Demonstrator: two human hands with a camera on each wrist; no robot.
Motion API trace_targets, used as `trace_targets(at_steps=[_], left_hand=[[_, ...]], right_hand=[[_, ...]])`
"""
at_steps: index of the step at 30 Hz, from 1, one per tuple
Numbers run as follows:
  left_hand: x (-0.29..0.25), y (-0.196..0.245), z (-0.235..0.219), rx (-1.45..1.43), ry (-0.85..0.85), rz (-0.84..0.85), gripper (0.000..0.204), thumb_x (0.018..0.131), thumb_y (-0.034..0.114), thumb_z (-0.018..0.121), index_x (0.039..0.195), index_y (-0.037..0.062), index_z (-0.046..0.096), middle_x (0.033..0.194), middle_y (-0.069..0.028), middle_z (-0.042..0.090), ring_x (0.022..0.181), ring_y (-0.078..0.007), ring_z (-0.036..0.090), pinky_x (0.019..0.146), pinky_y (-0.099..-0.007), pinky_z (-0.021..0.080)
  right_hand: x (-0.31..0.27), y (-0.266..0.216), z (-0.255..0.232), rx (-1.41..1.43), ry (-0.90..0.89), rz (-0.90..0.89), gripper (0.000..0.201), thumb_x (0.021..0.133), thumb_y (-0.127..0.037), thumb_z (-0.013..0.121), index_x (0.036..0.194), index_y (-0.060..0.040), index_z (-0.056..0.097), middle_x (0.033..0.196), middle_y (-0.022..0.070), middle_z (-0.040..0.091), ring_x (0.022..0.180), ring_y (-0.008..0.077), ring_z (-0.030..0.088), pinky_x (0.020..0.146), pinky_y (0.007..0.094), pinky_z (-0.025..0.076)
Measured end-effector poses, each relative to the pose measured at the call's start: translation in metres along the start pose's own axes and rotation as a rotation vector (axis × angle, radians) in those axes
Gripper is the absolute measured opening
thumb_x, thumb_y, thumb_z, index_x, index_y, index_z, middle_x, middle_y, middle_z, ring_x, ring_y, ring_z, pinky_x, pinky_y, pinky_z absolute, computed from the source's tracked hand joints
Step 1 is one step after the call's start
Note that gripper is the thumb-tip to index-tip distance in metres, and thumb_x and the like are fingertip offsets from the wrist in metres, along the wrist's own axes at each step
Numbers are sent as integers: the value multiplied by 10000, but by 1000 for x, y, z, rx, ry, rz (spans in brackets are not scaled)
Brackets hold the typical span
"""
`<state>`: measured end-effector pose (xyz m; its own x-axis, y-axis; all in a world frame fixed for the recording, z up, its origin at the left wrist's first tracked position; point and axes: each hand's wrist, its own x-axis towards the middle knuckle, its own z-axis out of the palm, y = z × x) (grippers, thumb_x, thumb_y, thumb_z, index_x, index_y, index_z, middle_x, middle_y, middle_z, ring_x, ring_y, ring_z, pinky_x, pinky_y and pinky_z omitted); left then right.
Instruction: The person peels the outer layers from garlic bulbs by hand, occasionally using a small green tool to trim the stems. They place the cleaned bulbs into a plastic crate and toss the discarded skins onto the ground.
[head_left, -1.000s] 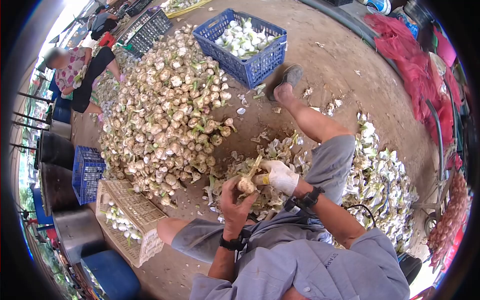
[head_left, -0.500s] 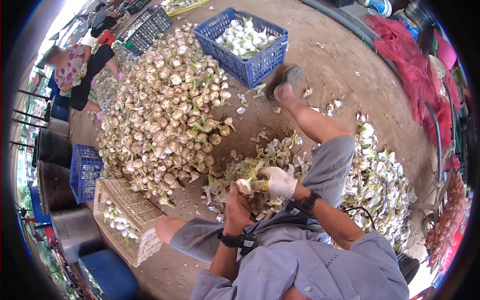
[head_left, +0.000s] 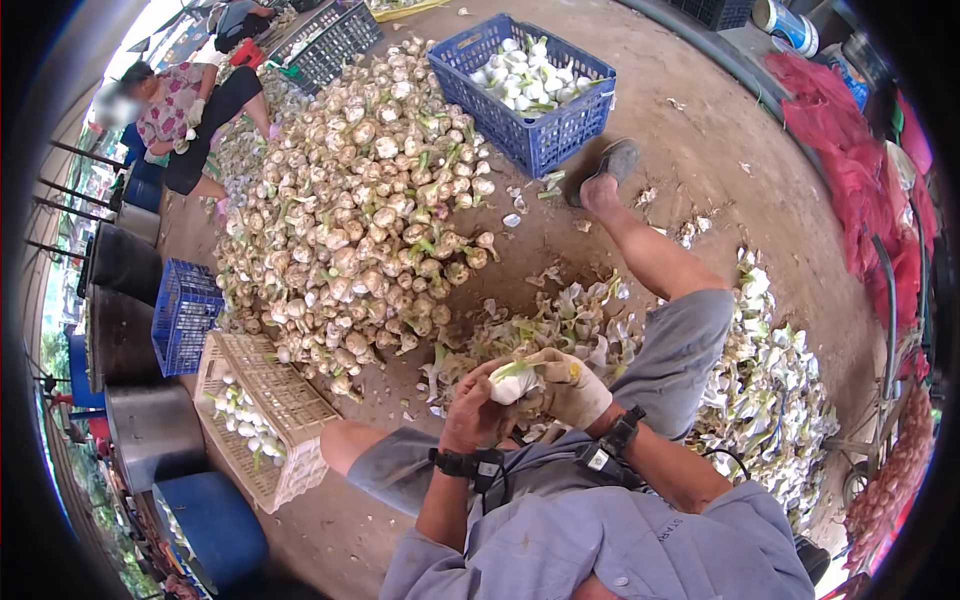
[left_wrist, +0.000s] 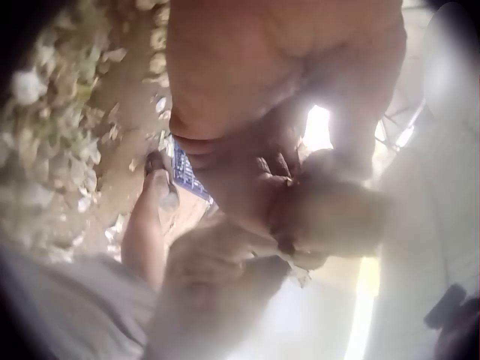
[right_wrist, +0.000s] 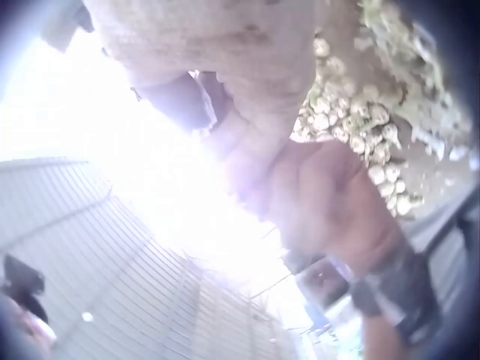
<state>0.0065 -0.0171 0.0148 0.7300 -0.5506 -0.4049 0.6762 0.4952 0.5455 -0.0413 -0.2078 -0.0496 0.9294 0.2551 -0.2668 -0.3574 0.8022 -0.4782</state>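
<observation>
In the head view, a white garlic bulb (head_left: 512,383) with a green stem is held in front of the lap. My bare left hand (head_left: 472,412) grips it from the left, its fingers and thumb curled round it. On the other side, my right hand (head_left: 578,390), in a dirty white glove, has its curled fingers on the bulb at the stem end. Both wrist views are blurred: the left hand (left_wrist: 285,97) and the gloved right hand (right_wrist: 217,75) come close together there, and the bulb is mostly hidden by fingers.
A big heap of unpeeled bulbs (head_left: 350,220) lies ahead. Peeled bulbs fill a blue crate (head_left: 535,150) and lie in a tipped beige crate (head_left: 290,400). Peelings (head_left: 770,400) cover ground around the right leg. Another person (head_left: 185,120) sits at far left.
The bulb between my hands has gone from brown and long-stemmed to white. My right hand has closed in over it from the stem side. The head view has shifted slightly.
</observation>
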Motion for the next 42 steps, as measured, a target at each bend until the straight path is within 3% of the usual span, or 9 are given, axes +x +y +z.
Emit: trace_targets(at_steps=[4,9,11,16,23,28,34,35,42], left_hand=[[6,9,-9,689,123,130,414,1006,158,618,1371,-23,544,1175,-113,662,899,-170,687,664,-290,596],[-4,-4,1,488,212,227,461,890,-4,720,1320,-16,555,1148,-88,662,989,-144,649,782,-297,595],[-8,-3,-2,252,129,262,471,863,-50,701,1303,3,540,1172,-106,646,994,-191,663,799,-308,593],[-16,-4,7,70,70,232,484,851,-97,659,1296,24,512,1265,-140,621,1124,-228,629,893,-354,565],[-16,6,-2,384,26,279,481,861,-105,646,1301,27,505,1313,-121,595,1180,-210,598,984,-334,510],[-12,4,14,741,190,515,345,869,-72,682,1203,-8,629,1311,-99,610,1160,-181,604,928,-300,530],[-26,2,5,496,317,239,235,934,19,667,1165,-25,652,1147,-131,702,1052,-162,661,912,-304,543],[-25,6,7,494,315,245,235,934,19,667,1165,-25,652,1147,-131,702,1052,-162,661,912,-304,543],[-19,4,11,508,276,464,266,919,-4,680,1167,-14,583,1217,-163,684,1086,-193,660,939,-310,528]], right_hand=[[-6,-32,34,78,256,82,280,881,-99,695,1118,-13,574,1056,75,641,911,201,649,784,358,585],[9,-37,38,-262,362,186,155,853,-63,654,989,2,620,972,124,670,878,274,682,753,363,565],[13,-36,22,-1579,262,-301,186,810,-41,641,986,17,621,893,190,659,839,354,663,764,391,551],[20,-62,8,-1868,242,25,286,844,-126,650,1092,18,656,988,228,688,949,376,680,807,432,545],[17,-89,45,-816,-293,-6,720,870,-311,766,1415,28,441,1281,136,586,1151,175,608,940,333,530],[16,-62,63,-1275,60,-270,190,811,-52,708,997,-22,682,918,142,676,858,302,688,771,360,543],[39,-46,-23,-1678,369,-498,312,834,-110,666,1144,-119,699,993,128,728,953,331,698,824,394,567],[42,-65,-27,-1713,450,-7,343,843,-233,699,1173,-139,696,1029,152,721,957,350,695,842,416,565],[13,-87,66,-1442,10,53,493,906,-387,652,1218,-5,636,1123,229,682,1059,375,659,906,427,517]])
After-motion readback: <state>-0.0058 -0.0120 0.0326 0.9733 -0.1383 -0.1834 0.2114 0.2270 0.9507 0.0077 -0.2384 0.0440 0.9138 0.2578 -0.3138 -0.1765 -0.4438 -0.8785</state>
